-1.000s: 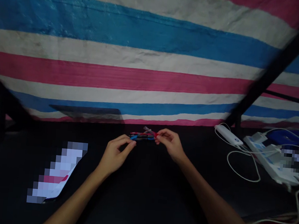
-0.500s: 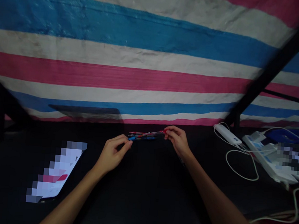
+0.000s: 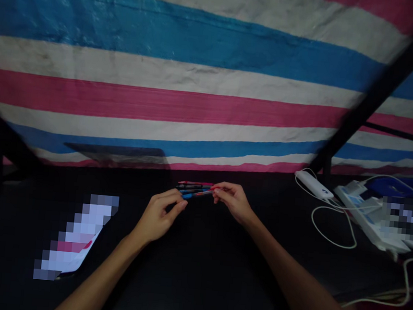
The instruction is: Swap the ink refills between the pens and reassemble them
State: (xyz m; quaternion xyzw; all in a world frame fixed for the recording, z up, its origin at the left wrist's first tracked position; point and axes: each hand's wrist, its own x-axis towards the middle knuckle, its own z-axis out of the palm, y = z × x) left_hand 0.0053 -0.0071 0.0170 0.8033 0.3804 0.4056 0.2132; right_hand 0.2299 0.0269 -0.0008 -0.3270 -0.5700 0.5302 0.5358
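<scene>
Between my two hands is a slim pen with a clear middle, a blue end and a red end. My left hand pinches its blue end between thumb and fingers. The red end is pinched in my right hand, whose fingertips partly cover it. Just behind, close together on the black table, lie a red pen, a black pen and a blue pen. Whether the held piece is one pen or two parts joined is too small to tell.
A lit phone lies on the black table at left. On the right are a white adapter, a power strip and loose white cables. A striped sheet hangs behind, with a slanted black bar on the right.
My right hand has moved left and slightly down, bringing the red end closer to my left hand. Less of the clear middle shows between them. My left hand has shifted only slightly.
</scene>
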